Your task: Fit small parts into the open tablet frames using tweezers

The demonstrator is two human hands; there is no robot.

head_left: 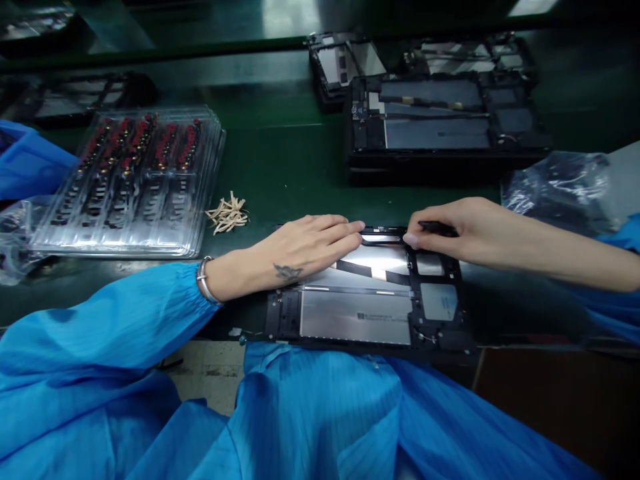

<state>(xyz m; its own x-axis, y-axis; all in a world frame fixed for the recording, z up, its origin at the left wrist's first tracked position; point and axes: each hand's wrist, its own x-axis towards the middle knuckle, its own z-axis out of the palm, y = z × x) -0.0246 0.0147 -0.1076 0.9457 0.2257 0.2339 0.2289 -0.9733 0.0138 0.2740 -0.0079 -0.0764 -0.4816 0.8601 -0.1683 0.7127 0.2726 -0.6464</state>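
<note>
An opened tablet body [370,313], black frame with silver battery panels, lies flat at the near edge of the green table. My left hand [295,253] rests palm down on its upper left part, fingertips pressed at the top edge. My right hand [450,230] comes in from the right and pinches a thin black tool [437,229] against the same top edge, close to the left fingertips. Blue sleeves cover both arms.
A stack of clear trays [135,183] with small red and black parts sits at the left. A small pile of tan strips [227,215] lies beside it. Stacked open tablet bodies [440,123] stand behind. A crumpled plastic bag [560,190] lies at the right.
</note>
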